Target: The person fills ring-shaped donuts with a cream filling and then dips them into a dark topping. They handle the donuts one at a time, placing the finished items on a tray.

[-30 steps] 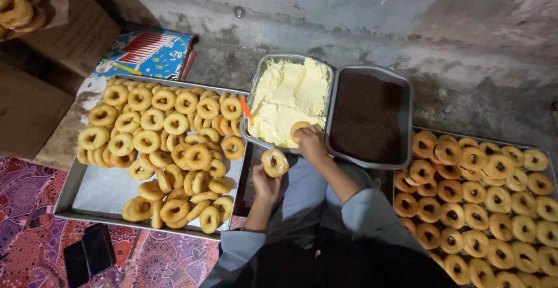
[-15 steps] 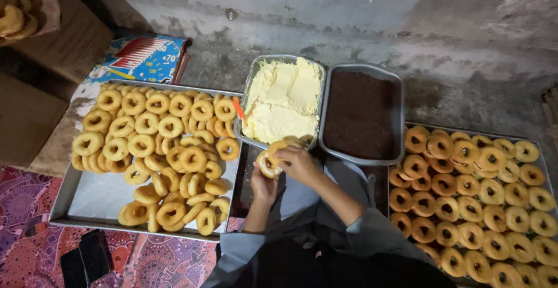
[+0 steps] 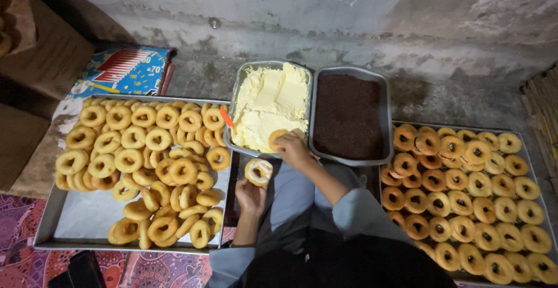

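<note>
Left hand pinches a doughnut flat-side up beside the cream tray so it's handy, while right-hand fingers curl, probably around a spreader, in cream.

Concrete floor — four metal trays, patterned mat, colourful box.

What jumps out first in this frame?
Two big metal trays of ring doughnuts: a heaped one at left and a neat one at right. Between them, by the wall, sit a pan of pale cream and a pan of dark sprinkles. The left hand holds a doughnut; the right hand reaches into the cream.
</note>
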